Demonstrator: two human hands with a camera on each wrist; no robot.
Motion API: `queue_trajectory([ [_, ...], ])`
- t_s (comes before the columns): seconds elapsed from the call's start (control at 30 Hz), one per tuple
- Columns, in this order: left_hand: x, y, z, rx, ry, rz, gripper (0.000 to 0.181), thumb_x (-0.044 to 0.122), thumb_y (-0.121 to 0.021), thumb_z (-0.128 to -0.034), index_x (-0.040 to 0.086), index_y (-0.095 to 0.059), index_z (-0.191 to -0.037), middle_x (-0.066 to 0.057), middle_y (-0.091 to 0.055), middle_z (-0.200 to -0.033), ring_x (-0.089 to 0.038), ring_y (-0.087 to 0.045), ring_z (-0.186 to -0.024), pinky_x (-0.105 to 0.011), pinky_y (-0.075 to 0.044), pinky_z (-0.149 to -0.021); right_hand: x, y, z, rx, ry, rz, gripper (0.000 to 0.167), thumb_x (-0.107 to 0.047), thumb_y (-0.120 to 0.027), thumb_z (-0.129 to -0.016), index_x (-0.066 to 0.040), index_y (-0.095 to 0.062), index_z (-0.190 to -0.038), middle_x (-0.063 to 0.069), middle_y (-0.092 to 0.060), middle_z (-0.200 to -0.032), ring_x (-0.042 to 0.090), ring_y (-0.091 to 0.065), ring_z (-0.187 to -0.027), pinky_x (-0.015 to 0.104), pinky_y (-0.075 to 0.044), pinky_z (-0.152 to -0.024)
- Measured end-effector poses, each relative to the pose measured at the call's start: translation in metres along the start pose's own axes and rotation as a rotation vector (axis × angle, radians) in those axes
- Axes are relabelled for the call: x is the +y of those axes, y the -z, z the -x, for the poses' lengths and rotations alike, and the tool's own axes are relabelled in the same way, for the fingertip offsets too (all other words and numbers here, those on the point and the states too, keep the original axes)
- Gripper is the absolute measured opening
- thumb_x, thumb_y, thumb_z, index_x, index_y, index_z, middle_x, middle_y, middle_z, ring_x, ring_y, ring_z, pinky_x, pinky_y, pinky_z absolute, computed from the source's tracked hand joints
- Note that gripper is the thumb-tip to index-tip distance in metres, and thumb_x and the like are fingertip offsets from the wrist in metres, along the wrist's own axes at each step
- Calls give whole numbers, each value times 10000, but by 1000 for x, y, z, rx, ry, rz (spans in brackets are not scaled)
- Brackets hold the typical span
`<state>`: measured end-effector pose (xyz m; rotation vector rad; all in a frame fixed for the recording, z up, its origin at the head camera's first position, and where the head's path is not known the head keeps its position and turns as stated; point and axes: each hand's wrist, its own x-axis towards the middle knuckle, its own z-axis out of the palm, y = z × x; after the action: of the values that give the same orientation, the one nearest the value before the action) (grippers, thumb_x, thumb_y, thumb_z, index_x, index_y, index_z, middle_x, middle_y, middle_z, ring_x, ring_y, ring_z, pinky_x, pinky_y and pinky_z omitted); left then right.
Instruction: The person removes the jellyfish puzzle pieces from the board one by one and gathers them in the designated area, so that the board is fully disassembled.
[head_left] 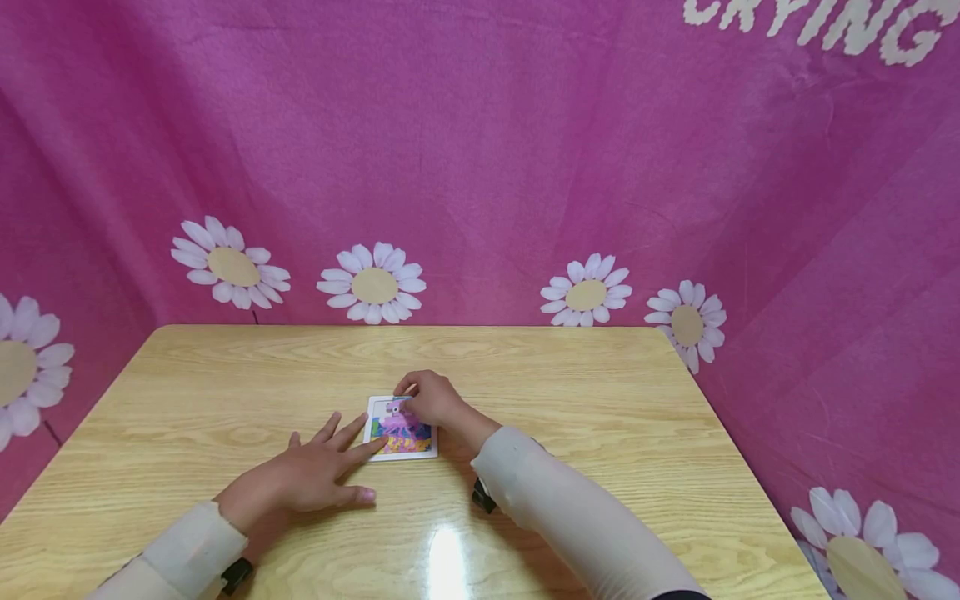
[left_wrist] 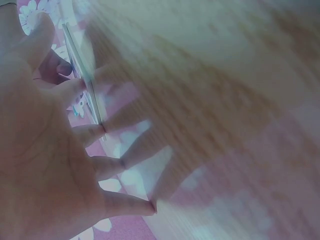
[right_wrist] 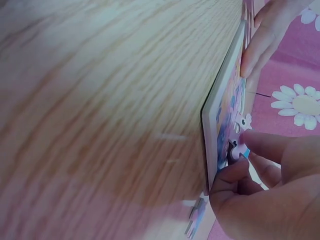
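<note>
We see a small square jigsaw puzzle board [head_left: 403, 456] lying flat on a wood-grain table [head_left: 570, 383], near the middle of the tabletop and between the two hands. Its pale rim frames a picture with a pink creature [head_left: 395, 409], an eye plain to see, above blue and yellow patches. The left hand [head_left: 311, 475] is spread wide, palm down, with its fingers straight and apart; it grips nothing. We find its index fingertip resting on the board's lower left part and its middle fingertip at the left edge, while the thumb points across the wood just below the board. The right hand [head_left: 431, 400] reaches over the upper right corner, its fingers bent in. From the right wrist we make out thumb and index finger pinching a small puzzle piece [right_wrist: 239, 150] at the board's face; we cannot tell whether it is fully seated. A loose puzzle piece [right_wrist: 196, 219] lies on the table just beyond the board's corner, beside the right hand. Both arms wear pale sleeves [head_left: 577, 512]. Behind the table we see a magenta cloth [head_left: 480, 167] printed with white daisies [head_left: 373, 286] and pale lettering [head_left: 855, 29].
</note>
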<state>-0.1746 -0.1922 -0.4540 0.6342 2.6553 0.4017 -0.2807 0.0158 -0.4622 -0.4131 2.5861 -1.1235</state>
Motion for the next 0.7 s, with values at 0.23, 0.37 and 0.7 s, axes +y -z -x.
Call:
queue_trajectory([
  [0.23,0,0,-1,3,-3,-8,828,732,-579,-912,348,-361,-1613,-123,-139,-1728,-520,-85,-1549,-915,-119,-983,0,1,1,10,1,-46,103,8,-700,-943,-77,-748,-974,52,-694,-920,123,-587,-761,220,-492,-602],
  [0.37,0,1,-1,0,2,-9,830,731,-582,-910,346,-363,-1612,-122,-142,-1728,-520,-84,-1549,-914,-119,-984,0,2,1,15,3,-58,99,2,-701,-943,-78,-751,-974,41,-693,-894,113,-588,-750,219,-492,-606],
  [0.7,1,2,0,-13,9,4,830,732,-583,-909,350,-362,-1612,-118,-139,-1729,-520,-78,-1549,-914,-110,-985,2,5,2,19,-1,-68,101,-4,-715,-927,-82,-757,-975,17,-661,-806,101,-575,-695,213,-472,-593],
])
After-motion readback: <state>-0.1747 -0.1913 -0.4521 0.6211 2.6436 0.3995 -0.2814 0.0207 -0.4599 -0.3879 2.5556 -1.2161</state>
